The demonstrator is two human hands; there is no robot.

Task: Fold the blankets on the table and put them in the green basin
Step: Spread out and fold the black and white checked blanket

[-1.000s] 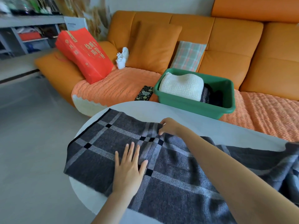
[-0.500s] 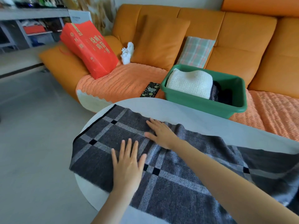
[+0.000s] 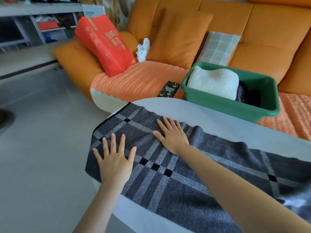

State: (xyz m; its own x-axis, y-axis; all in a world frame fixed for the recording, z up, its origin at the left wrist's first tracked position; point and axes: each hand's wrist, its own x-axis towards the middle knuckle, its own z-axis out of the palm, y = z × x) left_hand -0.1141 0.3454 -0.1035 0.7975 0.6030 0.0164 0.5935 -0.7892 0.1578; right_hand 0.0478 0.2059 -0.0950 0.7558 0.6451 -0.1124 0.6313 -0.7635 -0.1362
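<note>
A dark grey checked blanket (image 3: 181,179) lies spread in a long strip across the white round table (image 3: 223,121), its left end hanging a little over the edge. My left hand (image 3: 115,161) presses flat on that left end, fingers spread. My right hand (image 3: 172,134) lies flat on the blanket near its far edge, fingers straight. The green basin (image 3: 218,100) stands on the sofa just beyond the table. Inside it are a folded white knitted blanket (image 3: 213,82) and a dark folded one (image 3: 249,96).
An orange sofa (image 3: 262,41) runs behind the table, with a red gift bag (image 3: 104,42), a white figurine (image 3: 143,49), a plaid cushion (image 3: 218,47) and a dark phone case (image 3: 168,89) on it. Grey floor lies to the left, shelves at the far left.
My right hand went from bunched at the blanket's far edge to flat with straight fingers. My left hand slid toward the blanket's left end. The view shifted left.
</note>
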